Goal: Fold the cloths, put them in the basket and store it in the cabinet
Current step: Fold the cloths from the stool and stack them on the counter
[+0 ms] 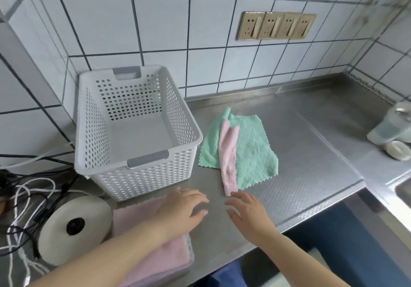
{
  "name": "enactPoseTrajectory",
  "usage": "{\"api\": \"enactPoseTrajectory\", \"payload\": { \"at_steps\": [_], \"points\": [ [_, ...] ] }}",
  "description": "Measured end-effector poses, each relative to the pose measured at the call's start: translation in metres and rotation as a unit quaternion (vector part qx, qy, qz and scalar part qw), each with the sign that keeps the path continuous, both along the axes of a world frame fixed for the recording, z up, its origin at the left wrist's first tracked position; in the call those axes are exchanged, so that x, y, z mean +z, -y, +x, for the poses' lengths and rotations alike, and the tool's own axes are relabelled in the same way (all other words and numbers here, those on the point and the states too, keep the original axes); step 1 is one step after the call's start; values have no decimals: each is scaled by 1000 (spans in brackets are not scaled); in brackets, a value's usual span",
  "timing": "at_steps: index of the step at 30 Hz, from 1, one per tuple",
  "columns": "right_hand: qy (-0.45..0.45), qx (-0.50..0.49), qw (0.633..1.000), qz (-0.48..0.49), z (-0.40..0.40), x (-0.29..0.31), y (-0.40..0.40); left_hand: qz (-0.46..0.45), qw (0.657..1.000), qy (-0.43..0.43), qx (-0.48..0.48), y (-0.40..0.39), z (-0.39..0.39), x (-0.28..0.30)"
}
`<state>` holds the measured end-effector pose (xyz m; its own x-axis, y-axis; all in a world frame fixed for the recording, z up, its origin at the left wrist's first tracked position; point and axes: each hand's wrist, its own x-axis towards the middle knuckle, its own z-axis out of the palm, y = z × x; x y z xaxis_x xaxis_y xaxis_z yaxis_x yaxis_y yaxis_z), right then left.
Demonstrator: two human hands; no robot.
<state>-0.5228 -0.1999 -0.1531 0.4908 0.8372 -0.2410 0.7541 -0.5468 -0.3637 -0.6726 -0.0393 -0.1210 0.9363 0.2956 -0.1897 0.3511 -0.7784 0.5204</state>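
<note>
A white perforated basket (138, 173) with grey handles stands empty at the back left of the steel counter (307, 175). To its right a green cloth (251, 153) lies spread out, with a narrow pink cloth (226, 164) lying across it. A folded pink cloth (133, 217) sits near the front edge, partly under my left forearm. My left hand (182, 209) hovers with relaxed fingers just past that folded cloth. My right hand (249, 213) is open, its fingertips close to the pink cloth's near end. Neither hand holds anything.
A round white appliance (73, 226) and tangled black and white cables (26, 189) crowd the left side. A glass jar (391, 126) and a small white lid (398, 150) lie at the right, beside a sink edge (400, 189). Wall sockets (275, 25) are above.
</note>
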Motion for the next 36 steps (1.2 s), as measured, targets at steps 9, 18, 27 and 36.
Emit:
{"api": "enactPoseTrajectory", "payload": {
  "at_steps": [9, 18, 27, 36],
  "points": [
    [9, 11, 1000, -13, 148, -11, -23, -64, 994, 20, 88, 11, 95, -22],
    [72, 257, 963, 34, 294, -23, -144, -97, 950, -39, 295, 18, 172, -46],
    [108, 539, 829, 106, 309, -57, -178, -71, 913, -40, 400, 47, 215, -67],
    [154, 557, 788, 212, 307, -79, -187, 113, 919, -41, 376, 41, 203, -100]
  ]
}}
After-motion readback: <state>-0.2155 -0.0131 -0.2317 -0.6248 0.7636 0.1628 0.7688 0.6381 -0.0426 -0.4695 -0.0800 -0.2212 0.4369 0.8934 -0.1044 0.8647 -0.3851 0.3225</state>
